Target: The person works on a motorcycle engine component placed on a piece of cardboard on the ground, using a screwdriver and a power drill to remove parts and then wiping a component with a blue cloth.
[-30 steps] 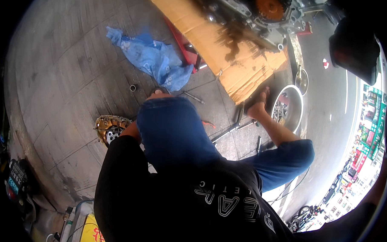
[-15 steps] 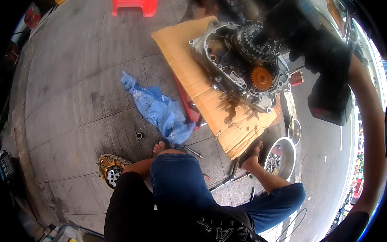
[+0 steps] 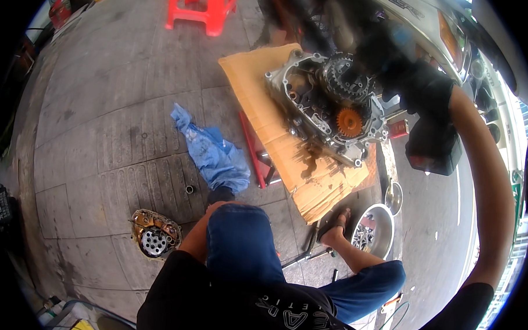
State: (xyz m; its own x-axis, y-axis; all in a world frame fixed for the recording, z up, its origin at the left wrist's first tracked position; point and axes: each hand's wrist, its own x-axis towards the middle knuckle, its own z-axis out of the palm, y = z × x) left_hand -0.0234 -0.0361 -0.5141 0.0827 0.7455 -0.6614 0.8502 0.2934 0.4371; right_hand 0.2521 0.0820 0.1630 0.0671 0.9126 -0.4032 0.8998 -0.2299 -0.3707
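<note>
My right hand (image 3: 418, 83), in a black glove, is wrapped round a dark cordless power driver (image 3: 433, 150). Its blurred front end hangs over the gears (image 3: 343, 80) in an open engine case (image 3: 304, 99). An orange-brown gear (image 3: 349, 122) sits in the same case, which lies on oil-stained cardboard (image 3: 249, 77). My left forearm passes behind my knee. What appears to be my left hand (image 3: 221, 194), dark-gloved, is at the lower end of a blue rag (image 3: 212, 157); its fingers cannot be made out.
A metal bowl (image 3: 390, 227) of small parts stands by my right foot. An engine cover (image 3: 155, 235) and a metal ring (image 3: 189, 190) lie on the paving at left. A red stool (image 3: 194, 12) is at the back. A long-handled tool (image 3: 295, 260) lies between my legs.
The view has shifted, so the engine case sits slightly lower. My right hand and the driver have moved left, nearer the gears. A dark shape now shows at the rag's lower end.
</note>
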